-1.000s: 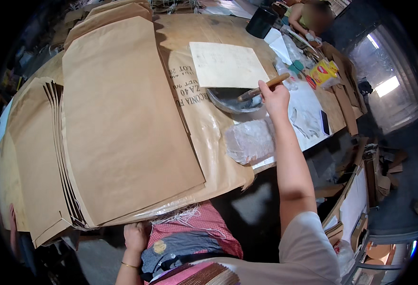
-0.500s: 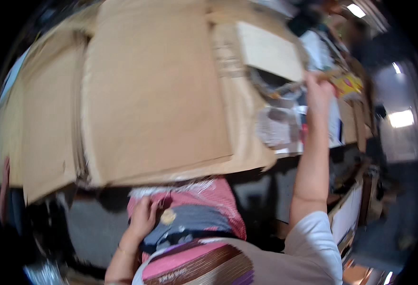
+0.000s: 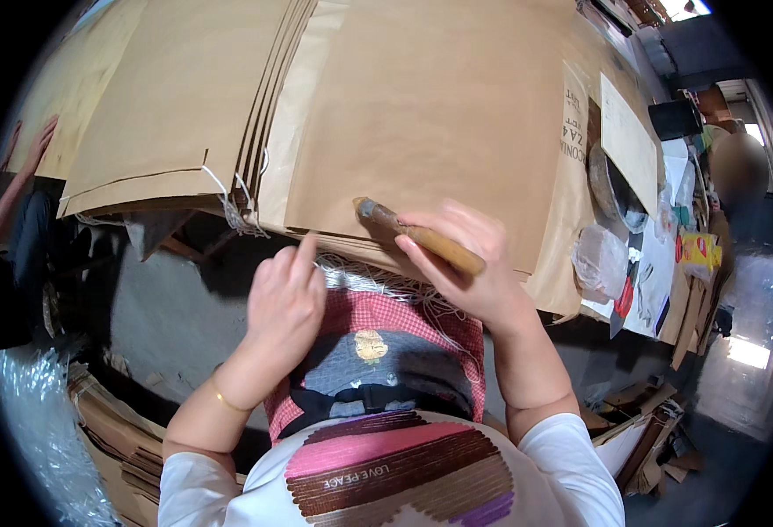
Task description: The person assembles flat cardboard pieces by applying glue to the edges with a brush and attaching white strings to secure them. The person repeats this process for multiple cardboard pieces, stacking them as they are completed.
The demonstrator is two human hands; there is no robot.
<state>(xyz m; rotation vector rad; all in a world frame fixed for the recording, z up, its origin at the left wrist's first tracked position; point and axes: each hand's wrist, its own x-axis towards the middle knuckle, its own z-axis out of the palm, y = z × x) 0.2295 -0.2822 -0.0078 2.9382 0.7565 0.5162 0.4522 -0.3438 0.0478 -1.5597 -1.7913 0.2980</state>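
My right hand [image 3: 479, 255] is closed around a short wooden-handled tool [image 3: 444, 249]. Its dark, tapered end points left over a stack of brown paper sheets [image 3: 422, 114]; whether the tip touches the paper, I cannot tell. At the front edge of that stack is my left hand [image 3: 285, 294], index finger stretched toward the paper and the other fingers loosely curled, with nothing visible in it. A bundle of white strings [image 3: 378, 279] hangs between my hands, over the red checked apron [image 3: 373, 312].
Left of my stack lies another brown paper stack [image 3: 176, 105] with white strings at its corner. Another person's hand [image 3: 42, 140] rests at the far left. On the right are a white board [image 3: 628, 140], a clear plastic bag [image 3: 599, 262], red-handled scissors [image 3: 624, 299] and a yellow packet [image 3: 699, 253].
My right hand has come from the table's right side to the stack's front, now with the wooden-handled tool plainly in it. My left hand has risen from my lap to the paper edge.
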